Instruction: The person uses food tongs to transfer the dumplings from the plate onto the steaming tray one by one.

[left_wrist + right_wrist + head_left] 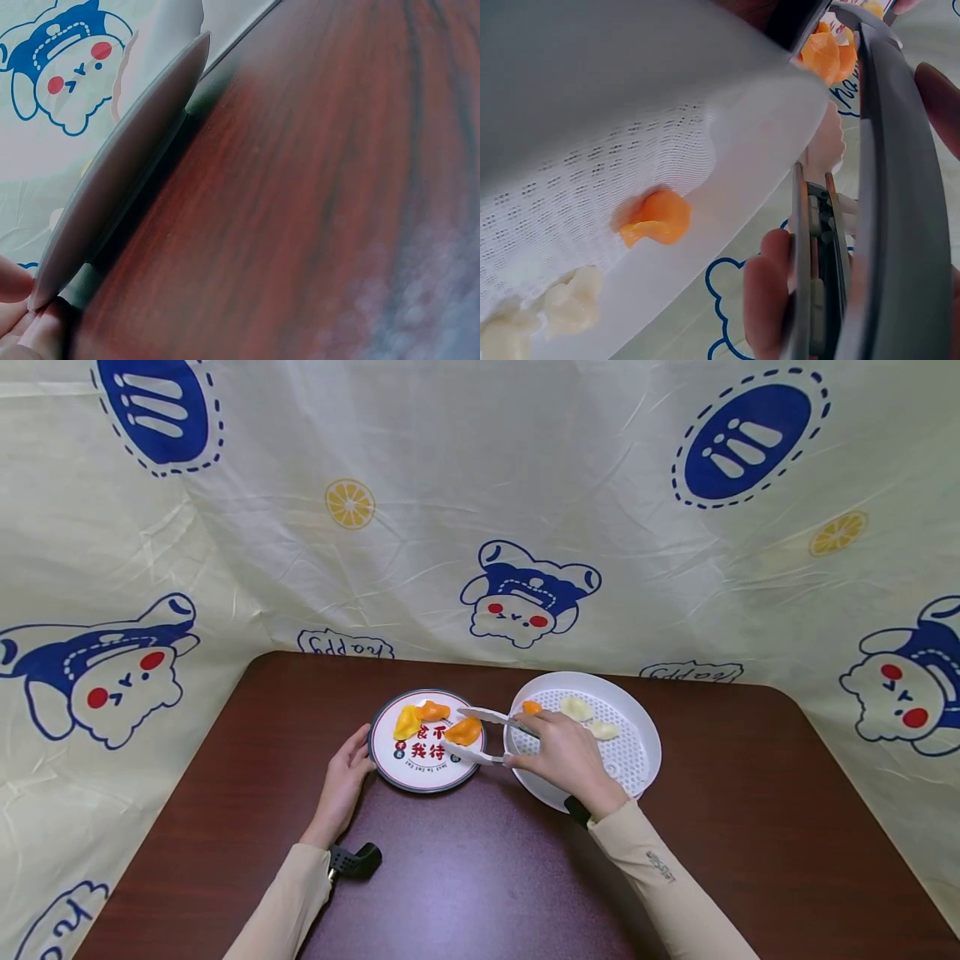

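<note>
My left hand [347, 772] pinches the left rim of a round white plate [397, 768] with a dark edge and red characters. In the left wrist view the plate [124, 176] shows edge-on, thumb over its rim and fingers below. My right hand [562, 752] holds metal tongs [487, 716], their arms spread over the plate's right side. Between the tong tips is an orange dumpling [462, 731], low over the plate. A yellow dumpling [407, 723] and another orange dumpling [433, 711] lie on the plate's far half. The tongs [900, 165] loom large in the right wrist view.
Right of the plate stands a round white perforated basket [648, 752], partly under my right hand and forearm. It holds one orange dumpling [658, 217] and pale dumplings [574, 300]. A printed cloth [420, 568] hangs behind the brown table [720, 827].
</note>
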Demonstrator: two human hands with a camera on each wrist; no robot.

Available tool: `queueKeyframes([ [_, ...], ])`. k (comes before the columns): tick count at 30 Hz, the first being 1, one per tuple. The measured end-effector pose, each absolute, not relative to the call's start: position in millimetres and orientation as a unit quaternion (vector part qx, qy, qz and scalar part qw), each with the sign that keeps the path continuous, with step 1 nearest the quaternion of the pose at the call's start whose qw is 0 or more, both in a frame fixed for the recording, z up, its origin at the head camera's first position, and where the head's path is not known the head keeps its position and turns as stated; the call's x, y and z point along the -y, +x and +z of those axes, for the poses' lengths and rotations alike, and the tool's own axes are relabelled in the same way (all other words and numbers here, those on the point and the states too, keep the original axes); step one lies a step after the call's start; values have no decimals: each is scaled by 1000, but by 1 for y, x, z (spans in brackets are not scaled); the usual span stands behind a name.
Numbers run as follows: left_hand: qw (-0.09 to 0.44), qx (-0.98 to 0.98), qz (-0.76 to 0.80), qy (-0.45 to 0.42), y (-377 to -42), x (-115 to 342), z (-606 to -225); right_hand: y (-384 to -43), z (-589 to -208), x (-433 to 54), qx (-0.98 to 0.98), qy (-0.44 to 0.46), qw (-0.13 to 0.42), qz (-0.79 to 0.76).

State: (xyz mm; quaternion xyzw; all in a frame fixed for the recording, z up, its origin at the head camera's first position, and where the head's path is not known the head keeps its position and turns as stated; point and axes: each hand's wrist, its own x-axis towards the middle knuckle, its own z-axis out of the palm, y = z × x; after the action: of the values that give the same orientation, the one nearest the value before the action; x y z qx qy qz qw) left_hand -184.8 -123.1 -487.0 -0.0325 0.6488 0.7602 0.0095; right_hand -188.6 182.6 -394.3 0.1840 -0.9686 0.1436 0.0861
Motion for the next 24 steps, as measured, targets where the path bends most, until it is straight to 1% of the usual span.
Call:
queueKeyframes([
  [11,9,-648,761,-35,-187,122,-485,-185,-397,-178,962,208,71,164],
  [24,8,-650,759,-36,-185,122,-486,-177,-396,-182,947,232,107,193],
])
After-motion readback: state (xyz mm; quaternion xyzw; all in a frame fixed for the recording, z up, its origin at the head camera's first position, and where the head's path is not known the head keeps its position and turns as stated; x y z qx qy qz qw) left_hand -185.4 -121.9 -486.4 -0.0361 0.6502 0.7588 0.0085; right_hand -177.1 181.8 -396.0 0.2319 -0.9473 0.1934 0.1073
